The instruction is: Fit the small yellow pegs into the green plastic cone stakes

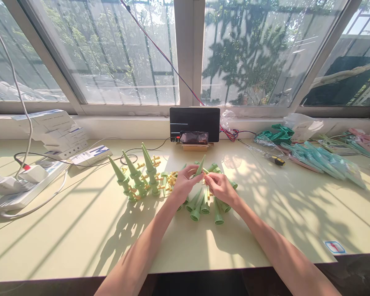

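Note:
A light green pointed watering spike (200, 165) is held tip up in my left hand (185, 181), fingers closed around its lower part. My right hand (221, 188) meets it from the right, thumb and fingertips pinched against the spike's side; the small piece between them is mostly hidden. Below and around both hands lie several loose green cones (195, 214), open ends toward me. Small yellow valve pieces (172, 180) are heaped just left of my left hand. Farther left, three assembled green spikes (148, 162) stand upright with yellow pieces sticking out of their sides.
A dark tablet (194, 117) with a phone (194, 137) before it stands at the window. White boxes (51, 131) and a power strip (33, 187) with cables sit left. Bagged teal parts (327, 162) and a yellow-black tool (276, 160) lie right. The table's front edge is near.

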{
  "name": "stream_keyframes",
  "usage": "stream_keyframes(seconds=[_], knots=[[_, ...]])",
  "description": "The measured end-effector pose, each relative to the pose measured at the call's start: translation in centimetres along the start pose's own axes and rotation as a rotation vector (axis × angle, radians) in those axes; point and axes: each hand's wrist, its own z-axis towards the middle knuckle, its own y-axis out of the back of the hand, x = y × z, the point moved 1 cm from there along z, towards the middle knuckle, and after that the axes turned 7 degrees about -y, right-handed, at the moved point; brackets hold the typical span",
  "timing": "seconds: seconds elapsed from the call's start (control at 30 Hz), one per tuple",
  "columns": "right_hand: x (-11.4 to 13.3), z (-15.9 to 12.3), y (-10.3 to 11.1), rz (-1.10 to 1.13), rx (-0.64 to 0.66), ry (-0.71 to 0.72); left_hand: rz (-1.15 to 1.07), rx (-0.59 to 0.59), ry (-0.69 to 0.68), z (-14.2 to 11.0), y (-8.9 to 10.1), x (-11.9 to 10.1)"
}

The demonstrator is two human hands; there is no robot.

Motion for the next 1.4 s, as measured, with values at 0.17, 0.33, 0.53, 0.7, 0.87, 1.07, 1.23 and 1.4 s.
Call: stream_keyframes(seconds=[0.17, 0.33, 0.53, 0.7, 0.87, 1.07, 1.23, 1.4], knots=[[0.4, -0.09, 0.05, -0.029, -0.025, 0.008, 0.007, 0.0, -0.004, -0.01, -0.03, 0.06], [0.94, -0.29, -0.12, -0.101, -0.117, 0.07, -0.038, 0.0, 0.026, 0.05, -0.23, 0.23], [0.83, -0.49, -0.31, -0.156, -0.14, 0.144, 0.01, -0.023, 0.054, 0.21, -0.15, 0.45], [0.62, -0.38, -0.37, -0.198, -0.153, 0.193, 0.032, 0.016, 0.069, 0.24, -0.2, 0.63], [0.77, -0.39, -0.48, -0.197, -0.142, 0.199, 0.023, 0.052, 0.051, 0.17, -0.45, 0.33], [0.73, -0.28, -0.61, -0.199, -0.149, 0.211, 0.032, 0.071, 0.06, 0.2, -0.57, 0.3], [0.72, -0.27, -0.64, -0.203, -0.141, 0.214, 0.065, 0.078, 0.069, 0.15, -0.45, 0.24], [0.75, -0.3, -0.71, -0.196, -0.113, 0.222, 0.114, 0.088, 0.085, 0.03, -0.13, 0.2]])
